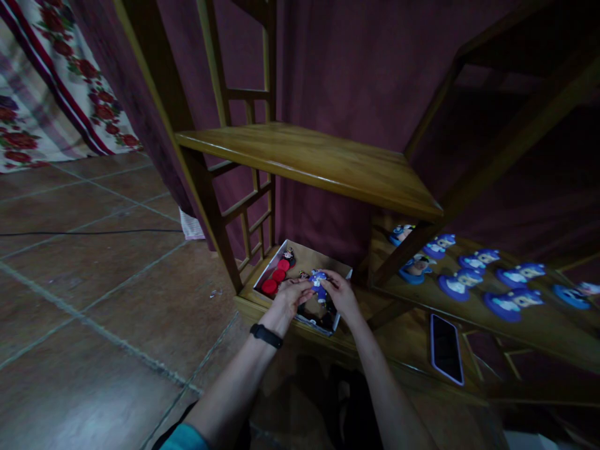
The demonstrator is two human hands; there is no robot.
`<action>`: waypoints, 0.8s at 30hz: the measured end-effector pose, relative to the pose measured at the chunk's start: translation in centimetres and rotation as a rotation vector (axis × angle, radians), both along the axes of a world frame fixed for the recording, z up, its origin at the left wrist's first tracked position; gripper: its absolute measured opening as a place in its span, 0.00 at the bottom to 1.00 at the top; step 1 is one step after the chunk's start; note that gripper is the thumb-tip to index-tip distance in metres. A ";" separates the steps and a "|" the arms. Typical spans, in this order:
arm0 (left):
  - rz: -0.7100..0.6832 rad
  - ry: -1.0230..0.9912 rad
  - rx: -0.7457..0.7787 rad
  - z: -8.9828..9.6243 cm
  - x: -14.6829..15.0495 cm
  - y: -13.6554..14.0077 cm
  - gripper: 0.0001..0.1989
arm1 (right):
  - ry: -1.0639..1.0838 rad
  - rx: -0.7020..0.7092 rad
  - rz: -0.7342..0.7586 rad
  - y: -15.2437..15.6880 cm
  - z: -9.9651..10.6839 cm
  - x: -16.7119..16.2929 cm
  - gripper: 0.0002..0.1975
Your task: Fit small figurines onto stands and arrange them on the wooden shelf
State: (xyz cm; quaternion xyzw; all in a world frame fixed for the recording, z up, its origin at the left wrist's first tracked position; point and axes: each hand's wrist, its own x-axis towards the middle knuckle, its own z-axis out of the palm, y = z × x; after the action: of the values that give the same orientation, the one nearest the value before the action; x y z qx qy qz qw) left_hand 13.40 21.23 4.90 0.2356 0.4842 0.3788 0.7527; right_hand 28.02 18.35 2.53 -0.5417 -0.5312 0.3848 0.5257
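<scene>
Between my two hands is a small blue-purple figurine (319, 287) with white on its front. My left hand (291, 296) has its fingers closed on the figurine's left side. From the right, my right hand (341, 292) pinches the same figurine. Both hands are over a shallow white-edged box (347, 272) on the low shelf. Inside the box, several red round pieces (269, 286) lie along the left side, and a small dark figure (288, 255) is in the far left corner. My hands hide part of the box's contents.
Several blue-purple figurines on round bases (462, 282) stand on the shelf at right. A phone (446, 348) lies on the lower board. A wooden shelf board (309, 156) overhangs beyond the box, and a wooden post (187, 144) rises at left. A cable (94, 233) crosses the floor.
</scene>
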 end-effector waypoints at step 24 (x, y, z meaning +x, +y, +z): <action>0.154 0.106 0.442 0.2 1.0 -0.8 0.06 | -0.042 -0.014 -0.119 -0.3 0.0 -1.5 0.17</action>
State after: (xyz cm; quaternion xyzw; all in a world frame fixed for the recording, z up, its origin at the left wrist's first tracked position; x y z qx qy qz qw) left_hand 14.37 20.47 5.12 0.3763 0.4448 0.5191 0.6253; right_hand 26.54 18.06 2.50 -0.5839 -0.5062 0.3450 0.5327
